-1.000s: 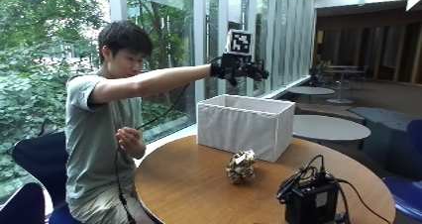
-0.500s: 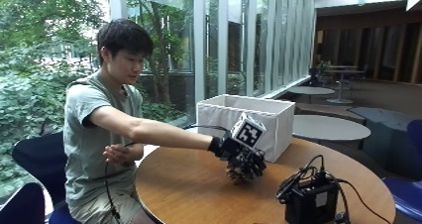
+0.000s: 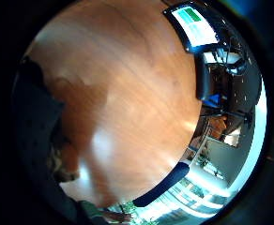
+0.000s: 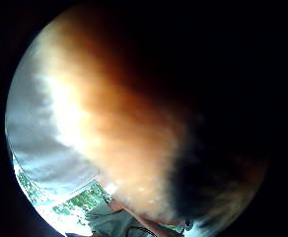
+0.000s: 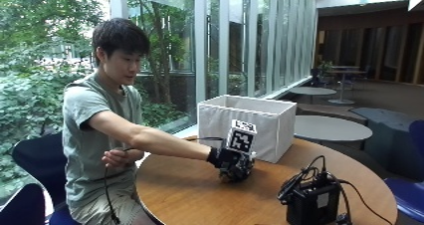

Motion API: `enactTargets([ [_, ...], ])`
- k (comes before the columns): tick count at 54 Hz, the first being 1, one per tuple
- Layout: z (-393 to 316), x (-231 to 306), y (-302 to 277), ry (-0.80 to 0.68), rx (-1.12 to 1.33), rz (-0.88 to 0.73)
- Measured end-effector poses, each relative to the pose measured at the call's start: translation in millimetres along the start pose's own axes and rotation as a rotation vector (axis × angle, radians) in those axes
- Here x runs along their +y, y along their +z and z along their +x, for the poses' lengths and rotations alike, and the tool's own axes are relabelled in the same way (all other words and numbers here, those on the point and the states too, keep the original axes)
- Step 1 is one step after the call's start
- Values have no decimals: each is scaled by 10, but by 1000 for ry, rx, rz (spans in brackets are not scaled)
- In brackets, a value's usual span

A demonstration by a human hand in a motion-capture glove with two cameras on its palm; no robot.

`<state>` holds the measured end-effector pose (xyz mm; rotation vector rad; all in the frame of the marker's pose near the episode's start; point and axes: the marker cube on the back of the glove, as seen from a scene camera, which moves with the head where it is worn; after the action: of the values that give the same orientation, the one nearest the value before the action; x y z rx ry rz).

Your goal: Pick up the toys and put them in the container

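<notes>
Round table [image 5: 199, 195]: reddish-brown wood, faint grain, pale glare patches. Container [image 5: 248, 125] near far edge: plain white fabric, no pattern. Right hand [image 5: 228, 160]: black glove. Toy [image 5: 237, 172] under it, mid-table: mottled tan and dark brown, probably, mostly hidden by glove. Black equipment box [image 5: 311, 205] at near right edge, black cables. Person's T-shirt [image 5: 86, 120]: grey-green; shorts [image 5: 106, 210]: khaki. Chairs [image 5: 40, 160] beside the table: dark blue. Little-finger palm view: tablet [image 3: 193, 23] on wood, black frame, white and green screen.

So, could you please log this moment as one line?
right hand: down on toy, fingers around it | toy: on table | container: behind, open top | stage: grasping
</notes>
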<state>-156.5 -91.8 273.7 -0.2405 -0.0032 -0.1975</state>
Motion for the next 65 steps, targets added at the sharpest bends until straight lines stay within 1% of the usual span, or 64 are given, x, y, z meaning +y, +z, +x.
enactTargets([
  [4,-169,78,65,-87,12,-43],
  [5,-152,77,29,-74,5,-44],
  [8,59,24,-212,58,-47,-32],
  [10,123,21,-349,101,-66,-26],
  [12,72,62,-453,75,-74,-22],
  [17,-253,234,-684,-72,-29,3],
  [22,-300,359,-1118,-105,36,57],
  [23,-294,376,-1218,-88,46,69],
  [28,-228,423,-1726,85,93,144],
  [29,-212,445,-1813,78,107,156],
  [30,-207,484,-1899,34,128,166],
  [33,-347,682,-2191,-208,183,197],
  [35,-539,790,-2397,-276,145,221],
  [39,-869,910,-2725,-251,55,261],
  [42,-1118,944,-2869,-156,8,270],
  [45,-1570,1076,-3082,-200,-26,283],
  [49,-1834,1137,-3165,-279,44,298],
  [53,-2018,1128,-3190,-304,25,294],
  [56,-2147,1132,-3119,-402,123,295],
  [58,-2290,1138,-3085,-447,131,289],
  [63,-2840,1131,-2996,-460,82,280],
  [65,-2993,1091,-2955,-411,67,278],
])
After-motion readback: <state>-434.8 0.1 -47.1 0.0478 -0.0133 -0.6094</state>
